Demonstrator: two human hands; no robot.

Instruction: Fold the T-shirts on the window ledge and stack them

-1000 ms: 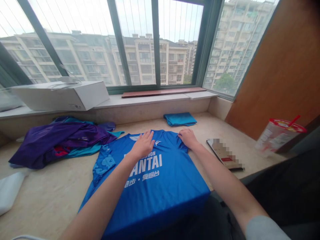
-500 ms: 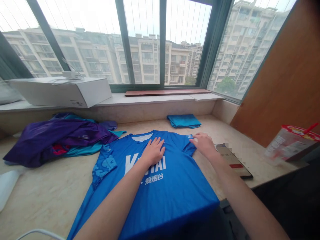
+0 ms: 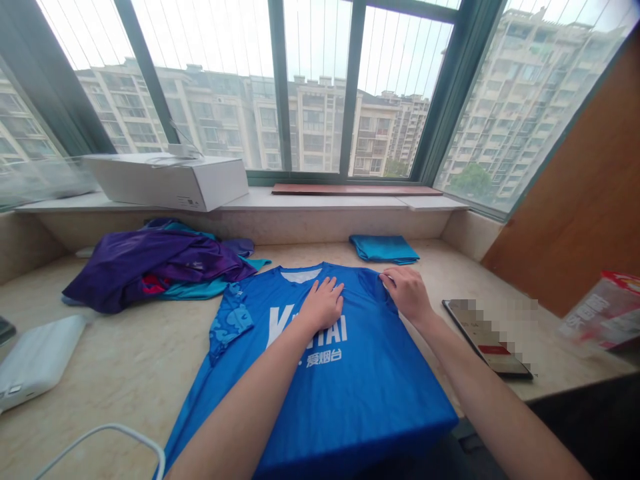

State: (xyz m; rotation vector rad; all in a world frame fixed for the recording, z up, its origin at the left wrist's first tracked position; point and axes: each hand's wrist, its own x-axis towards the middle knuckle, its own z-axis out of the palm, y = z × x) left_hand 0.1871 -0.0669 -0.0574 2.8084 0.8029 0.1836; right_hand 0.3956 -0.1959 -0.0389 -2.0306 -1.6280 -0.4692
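Observation:
A bright blue T-shirt (image 3: 345, 387) with white lettering lies spread face up on the beige stone ledge (image 3: 125, 360), its hem hanging over the near edge. My left hand (image 3: 323, 305) rests flat on the chest of the shirt, fingers stretched out and apart. My right hand (image 3: 407, 292) is at the shirt's right shoulder, fingers curled and pinching the fabric at the sleeve fold. The right sleeve looks tucked under; the left sleeve (image 3: 231, 320) lies out flat.
A heap of purple and teal clothes (image 3: 160, 263) lies at the left. A folded teal garment (image 3: 383, 248) sits behind the shirt. A phone (image 3: 487, 337), a drink cup (image 3: 607, 313), a white box (image 3: 170, 180), a white device (image 3: 37, 360) and a cable (image 3: 115, 433) surround it.
My left hand slid down from the collar to the chest. My right hand moved out to the right shoulder and then back a little, closing on the fabric. The view shifted left.

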